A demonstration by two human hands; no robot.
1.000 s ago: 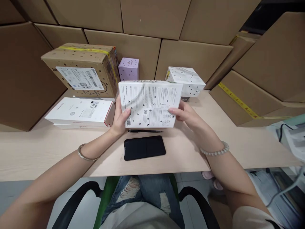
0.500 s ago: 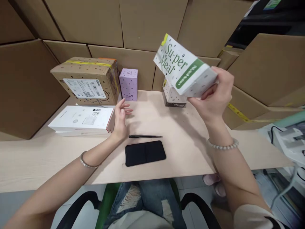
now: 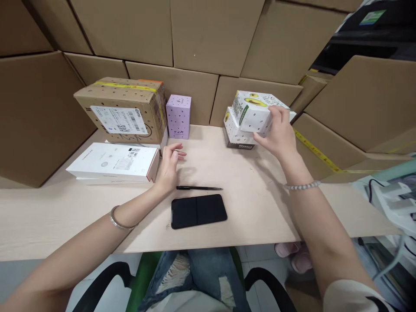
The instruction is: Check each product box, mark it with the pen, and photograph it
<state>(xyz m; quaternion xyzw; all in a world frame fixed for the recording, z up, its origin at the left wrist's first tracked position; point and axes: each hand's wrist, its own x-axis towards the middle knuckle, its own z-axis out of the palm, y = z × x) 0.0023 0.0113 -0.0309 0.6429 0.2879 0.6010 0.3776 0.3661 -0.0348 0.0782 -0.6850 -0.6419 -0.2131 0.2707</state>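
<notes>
My right hand (image 3: pixel 279 132) grips a white "Su-per Meal" box (image 3: pixel 255 112) with green lettering and an avocado picture. This box rests on or just over another white speckled box (image 3: pixel 231 125) with a dark base; I cannot tell if they fully touch. My left hand (image 3: pixel 169 167) holds nothing, its fingers loosely apart, resting on the table beside a stack of flat white boxes (image 3: pixel 113 159). A black pen (image 3: pixel 199 188) lies right of the left wrist, with a black phone (image 3: pixel 199 211) below it.
A taped brown carton (image 3: pixel 118 110) with a shipping label stands at the back left, next to a purple speckled box (image 3: pixel 178 117). Large cardboard boxes (image 3: pixel 214 39) wall the back and sides of the table (image 3: pixel 208 238). White power plugs (image 3: pixel 394 195) are at the right edge.
My right hand has lowered the Su-per Meal box from a tilted position in the air to the top of the other white box. My left hand has barely moved.
</notes>
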